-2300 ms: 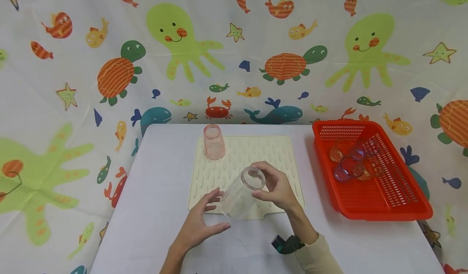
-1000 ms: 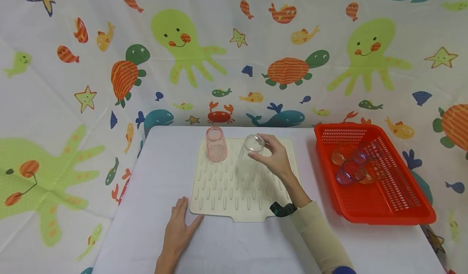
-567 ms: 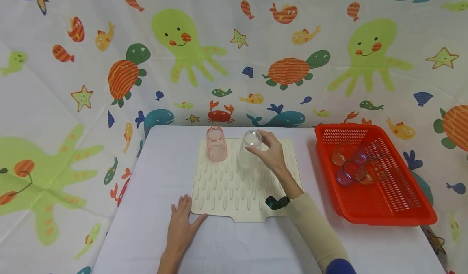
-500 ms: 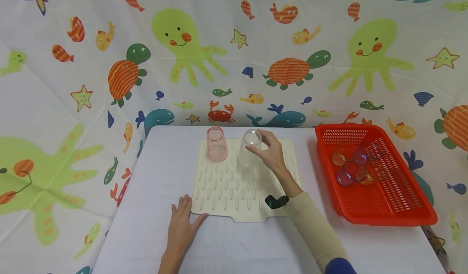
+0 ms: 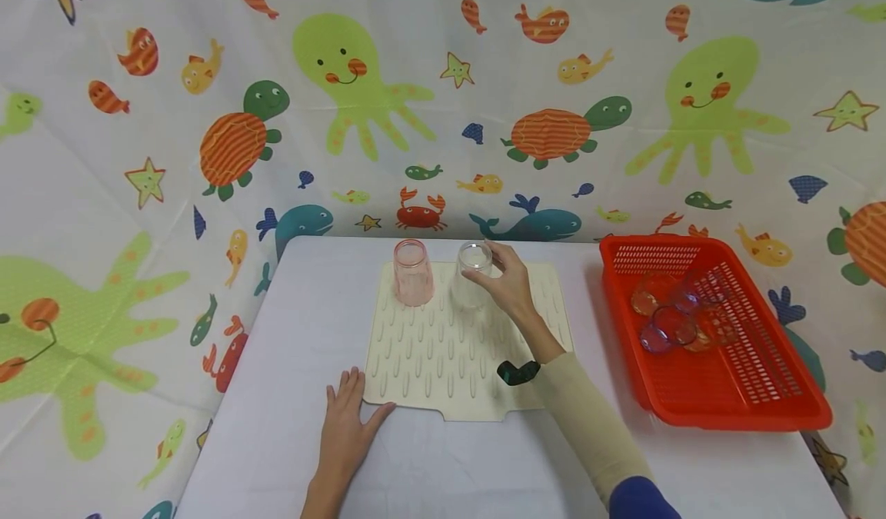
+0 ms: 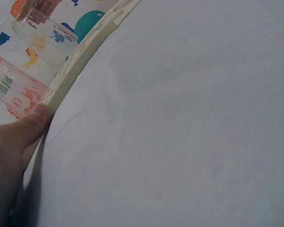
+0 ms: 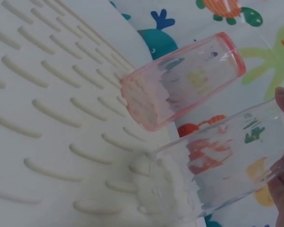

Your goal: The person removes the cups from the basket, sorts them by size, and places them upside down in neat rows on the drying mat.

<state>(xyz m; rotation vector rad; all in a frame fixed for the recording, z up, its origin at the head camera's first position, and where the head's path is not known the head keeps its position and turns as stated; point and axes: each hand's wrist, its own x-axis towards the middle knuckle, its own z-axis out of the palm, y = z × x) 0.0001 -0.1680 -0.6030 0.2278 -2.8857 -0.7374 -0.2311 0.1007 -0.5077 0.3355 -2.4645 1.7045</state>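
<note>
A clear glass [image 5: 465,284] stands upside down at the back of the cream ridged drying mat [image 5: 432,361]. The fingers and thumb of my right hand [image 5: 511,282] pinch it near its upturned base. To its left, with a small gap between, a pink glass [image 5: 414,279] also sits upside down. In the right wrist view the clear glass [image 7: 222,165] has its lower rim against the mat's ridges. My left hand [image 5: 344,427] lies spread on the white table by the mat's front left corner, its thumb along the edge; the left wrist view shows that thumb [image 6: 31,125] touching the mat.
A red plastic basket [image 5: 626,357] stands at the right of the table, with several orange and purple transparent glasses [image 5: 674,323] lying in it. Behind the table hangs a curtain [image 5: 443,142] printed with sea animals.
The clear glass, tilted between both hands at the mat's front, has moved back and now stands beside the pink one. My left hand has left it and come down on the table.
</note>
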